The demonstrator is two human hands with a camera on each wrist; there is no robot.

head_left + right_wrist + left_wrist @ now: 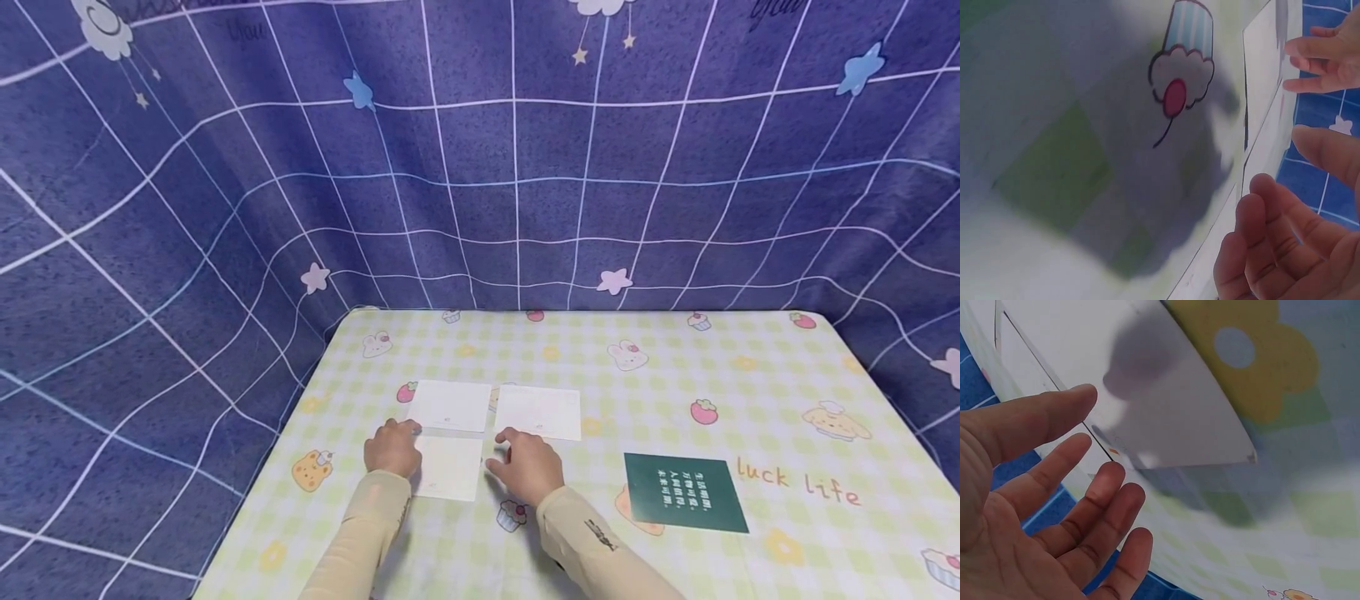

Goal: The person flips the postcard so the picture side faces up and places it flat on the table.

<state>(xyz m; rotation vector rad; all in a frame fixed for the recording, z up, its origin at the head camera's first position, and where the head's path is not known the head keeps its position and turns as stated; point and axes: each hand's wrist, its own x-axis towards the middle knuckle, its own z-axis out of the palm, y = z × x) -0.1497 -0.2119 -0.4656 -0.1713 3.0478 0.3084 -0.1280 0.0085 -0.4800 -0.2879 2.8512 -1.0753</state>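
Three white cards lie on the checked cloth in the head view: a back left card (450, 406), a back right card (538, 412) and a front card (448, 468). My left hand (393, 448) is at the left edge of the front card, its fingers loosely spread and holding nothing in the left wrist view, where a card (1172, 412) lies under its shadow. On the other side, my right hand (528, 467) hovers just right of the front card, fingers relaxed, with nothing between fingers and thumb in the right wrist view.
A dark green card (686, 492) with white writing lies to the right of my right hand. The tablecloth (660, 392) has printed cakes, strawberries and animals. Blue curtains (480, 208) with a white grid hang behind and beside the table.
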